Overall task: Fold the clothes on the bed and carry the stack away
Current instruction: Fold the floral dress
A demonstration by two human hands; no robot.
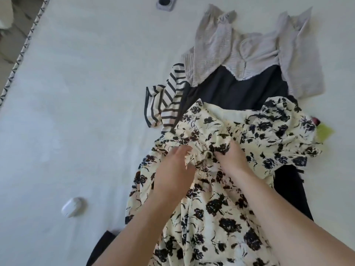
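Head view, looking down on white bed [76,93]. Cream floral dress [221,189] w/ black flower print spread front and centre, reaching from pile of clothes down toward bottom edge of view. Left hand [172,169] resting on dress at gathered waist, fingers bent and bunching fabric, thumb out to side. Right hand [232,158] just beside it on same gathered band, fingertips tucked into a fold, gripping cloth. Beyond dress, partly under its top: dark navy garment [240,89] lying flat. Left of that, touching dress edge: crumpled striped top [167,100], cream w/ dark bars. Farther beyond dress, overlapping navy piece: pale grey crinkled blouse [249,50], sleeves splayed. Right of dress: bit of yellow-green item [324,132], mostly hidden. Left of dress, well apart: small white case [73,206]. Far beyond, near top edge: round dark gadget on pale base [165,2].
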